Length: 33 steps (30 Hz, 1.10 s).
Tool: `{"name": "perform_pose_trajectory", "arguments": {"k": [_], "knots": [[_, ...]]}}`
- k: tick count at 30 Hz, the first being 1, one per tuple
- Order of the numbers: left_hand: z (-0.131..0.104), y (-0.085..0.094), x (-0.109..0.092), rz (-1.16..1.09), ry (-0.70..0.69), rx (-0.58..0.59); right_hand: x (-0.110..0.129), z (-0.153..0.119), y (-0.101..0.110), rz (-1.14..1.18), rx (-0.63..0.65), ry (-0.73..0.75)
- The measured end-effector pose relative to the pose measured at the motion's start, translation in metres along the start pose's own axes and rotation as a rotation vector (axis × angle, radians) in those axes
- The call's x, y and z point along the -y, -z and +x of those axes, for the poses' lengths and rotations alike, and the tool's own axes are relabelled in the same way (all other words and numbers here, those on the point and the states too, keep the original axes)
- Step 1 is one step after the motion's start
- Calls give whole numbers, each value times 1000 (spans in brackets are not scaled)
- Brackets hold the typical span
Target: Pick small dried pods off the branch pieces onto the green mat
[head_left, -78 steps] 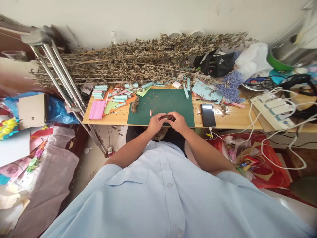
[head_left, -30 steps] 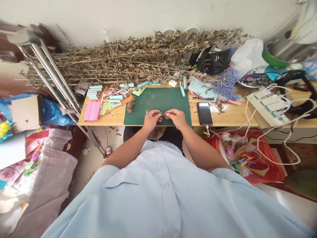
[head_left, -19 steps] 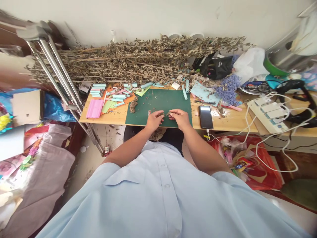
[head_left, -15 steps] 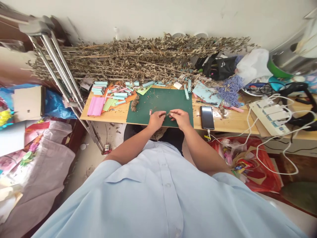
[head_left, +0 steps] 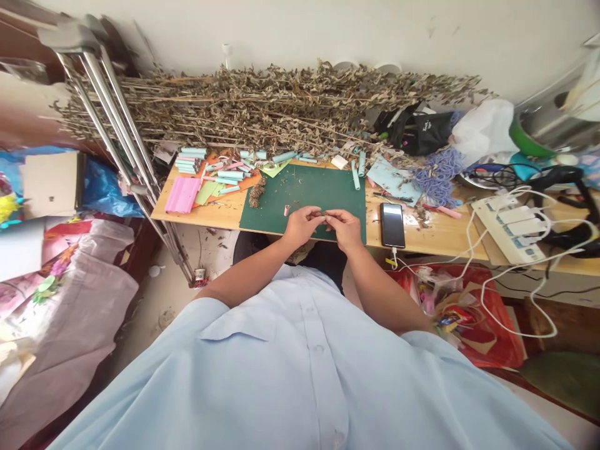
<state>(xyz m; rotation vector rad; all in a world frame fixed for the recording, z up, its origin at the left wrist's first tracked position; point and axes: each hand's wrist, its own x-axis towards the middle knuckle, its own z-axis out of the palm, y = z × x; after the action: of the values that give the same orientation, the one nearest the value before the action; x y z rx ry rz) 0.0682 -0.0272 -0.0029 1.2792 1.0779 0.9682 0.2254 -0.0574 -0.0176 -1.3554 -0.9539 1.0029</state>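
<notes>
My left hand (head_left: 300,227) and my right hand (head_left: 345,229) meet fingertip to fingertip over the front of a green cutting mat (head_left: 307,187). Both are closed in a pinch. Whatever lies between the fingers is too small and too covered to name. Just beyond my left hand, a small pink roll (head_left: 287,210) rests on the mat. A clump of crumbled dried plant (head_left: 256,192) sits by the mat's left edge, with brown crumbs scattered near it.
Dried leafy stalks (head_left: 262,103) are heaped along the wall. Blue paper rolls (head_left: 229,180) and pink paper (head_left: 182,195) lie left. To the right are a phone (head_left: 392,225) on a cable, purple string (head_left: 438,178) and a power strip (head_left: 509,228). Crutches (head_left: 117,131) stand left of the table.
My hands have come together; before, there was a gap with a brown scrap at the right fingertips. The view has shifted slightly. The pink roll stays on the mat.
</notes>
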Motion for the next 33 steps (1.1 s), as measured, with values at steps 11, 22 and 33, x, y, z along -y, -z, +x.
{"name": "perform_pose_trajectory", "arguments": {"k": [11, 22, 33], "knots": [[1, -4, -3, -179, 98, 0, 3, -6, 5, 26, 70, 20], [2, -3, -9, -122, 74, 59, 6, 1, 18, -60, 168, -25], [-1, -3, -9, -212, 102, 76, 4, 1, 22, -80, 191, -20]]}}
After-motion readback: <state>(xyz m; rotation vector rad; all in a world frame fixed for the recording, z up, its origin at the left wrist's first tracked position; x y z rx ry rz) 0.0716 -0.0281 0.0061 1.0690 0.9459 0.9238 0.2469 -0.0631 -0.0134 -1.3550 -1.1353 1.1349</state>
